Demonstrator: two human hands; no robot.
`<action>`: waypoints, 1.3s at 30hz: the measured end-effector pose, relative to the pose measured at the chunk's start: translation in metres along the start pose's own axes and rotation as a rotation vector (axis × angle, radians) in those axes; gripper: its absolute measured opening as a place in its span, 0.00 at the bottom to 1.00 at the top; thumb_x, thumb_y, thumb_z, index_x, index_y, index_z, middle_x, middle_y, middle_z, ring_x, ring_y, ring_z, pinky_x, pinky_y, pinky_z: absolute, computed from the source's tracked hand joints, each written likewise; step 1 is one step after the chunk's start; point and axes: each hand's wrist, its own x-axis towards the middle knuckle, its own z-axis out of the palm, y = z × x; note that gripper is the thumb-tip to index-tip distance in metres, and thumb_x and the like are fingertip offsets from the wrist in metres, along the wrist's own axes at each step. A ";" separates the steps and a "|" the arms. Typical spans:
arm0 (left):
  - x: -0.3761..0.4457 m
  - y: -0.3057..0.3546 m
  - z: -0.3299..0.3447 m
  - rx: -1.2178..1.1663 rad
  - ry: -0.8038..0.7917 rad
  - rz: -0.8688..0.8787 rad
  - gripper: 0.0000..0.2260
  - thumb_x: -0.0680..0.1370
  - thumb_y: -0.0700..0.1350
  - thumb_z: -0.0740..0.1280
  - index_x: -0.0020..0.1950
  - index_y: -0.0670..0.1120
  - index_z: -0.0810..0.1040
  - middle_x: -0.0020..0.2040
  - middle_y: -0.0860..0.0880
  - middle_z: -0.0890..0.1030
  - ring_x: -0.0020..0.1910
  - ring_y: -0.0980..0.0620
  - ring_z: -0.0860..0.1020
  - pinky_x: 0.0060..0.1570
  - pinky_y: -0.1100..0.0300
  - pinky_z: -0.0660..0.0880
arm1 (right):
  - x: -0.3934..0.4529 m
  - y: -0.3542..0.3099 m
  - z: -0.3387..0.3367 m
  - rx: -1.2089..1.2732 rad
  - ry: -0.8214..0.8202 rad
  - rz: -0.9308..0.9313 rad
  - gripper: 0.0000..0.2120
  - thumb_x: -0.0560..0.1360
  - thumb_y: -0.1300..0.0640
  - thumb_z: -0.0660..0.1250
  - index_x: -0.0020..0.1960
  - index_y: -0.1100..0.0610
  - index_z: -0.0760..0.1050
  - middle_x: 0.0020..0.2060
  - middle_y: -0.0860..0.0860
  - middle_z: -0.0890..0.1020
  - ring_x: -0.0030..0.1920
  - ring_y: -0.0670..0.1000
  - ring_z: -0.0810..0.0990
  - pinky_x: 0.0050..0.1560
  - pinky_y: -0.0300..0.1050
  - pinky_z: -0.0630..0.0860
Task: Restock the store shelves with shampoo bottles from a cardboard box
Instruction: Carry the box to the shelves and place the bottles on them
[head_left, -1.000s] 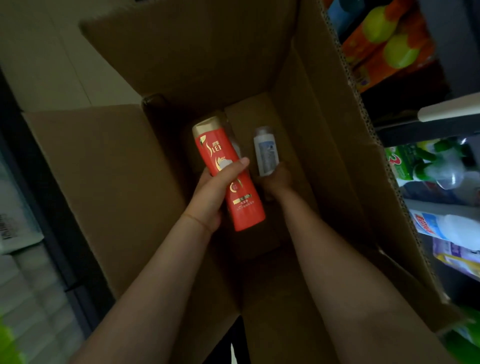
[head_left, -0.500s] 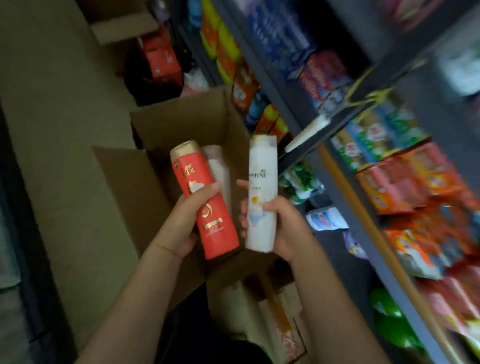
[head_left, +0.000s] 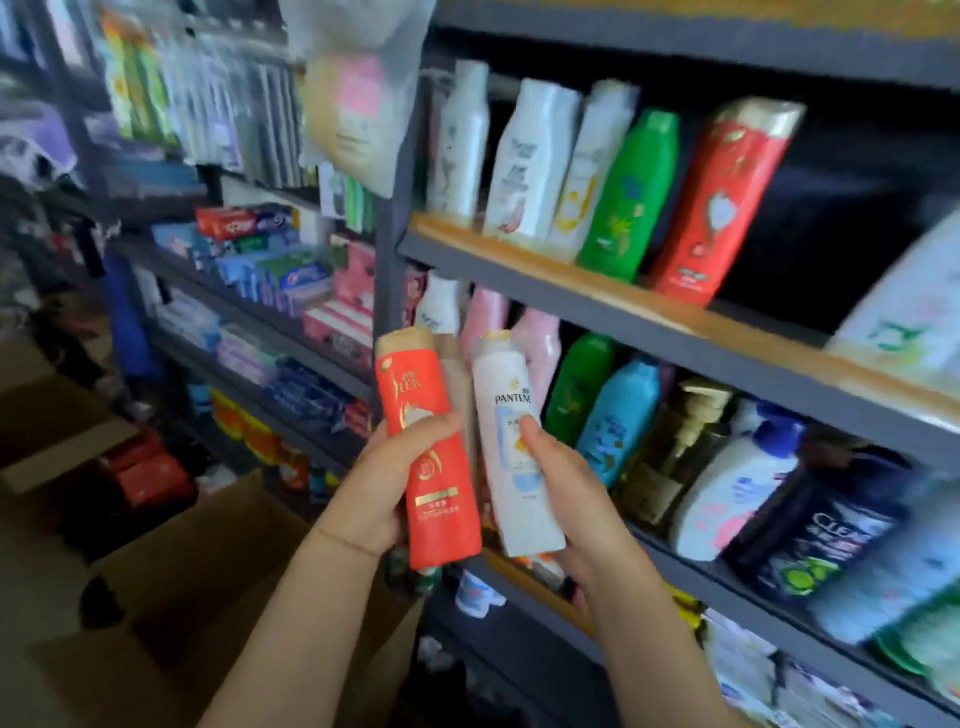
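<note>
Before shelves, hands around bottles

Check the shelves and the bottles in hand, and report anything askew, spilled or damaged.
No spill or damage shows. One oddity: the left hand grips the red bottle together with a beige one tucked behind it. The shelf bottles' lean looks like wide-lens tilt and blur.

The white bottle reads "PANTENE". The red bottle shows partial lettering, "LEK". A dark bottle on the lower shelf reads "CLEA", remainder blurred.
</note>
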 end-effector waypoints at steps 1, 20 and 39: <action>0.000 0.005 0.013 0.010 -0.022 0.002 0.20 0.61 0.44 0.78 0.51 0.46 0.78 0.35 0.46 0.81 0.31 0.49 0.80 0.34 0.55 0.79 | -0.007 -0.011 -0.006 -0.006 0.033 -0.024 0.21 0.75 0.43 0.66 0.56 0.60 0.79 0.40 0.55 0.84 0.36 0.52 0.82 0.38 0.44 0.77; 0.051 0.105 0.062 0.058 -0.248 0.077 0.13 0.73 0.46 0.74 0.55 0.46 0.79 0.38 0.45 0.83 0.37 0.47 0.82 0.41 0.53 0.79 | 0.023 -0.192 0.017 -0.484 0.426 -0.895 0.22 0.69 0.63 0.77 0.60 0.55 0.76 0.52 0.49 0.84 0.53 0.47 0.82 0.51 0.40 0.79; 0.091 0.108 0.050 0.051 -0.374 -0.015 0.18 0.73 0.46 0.74 0.61 0.45 0.77 0.36 0.48 0.84 0.34 0.50 0.84 0.34 0.57 0.79 | 0.103 -0.194 0.033 -0.960 0.766 -0.843 0.25 0.66 0.55 0.80 0.58 0.55 0.73 0.44 0.47 0.81 0.43 0.49 0.78 0.42 0.45 0.75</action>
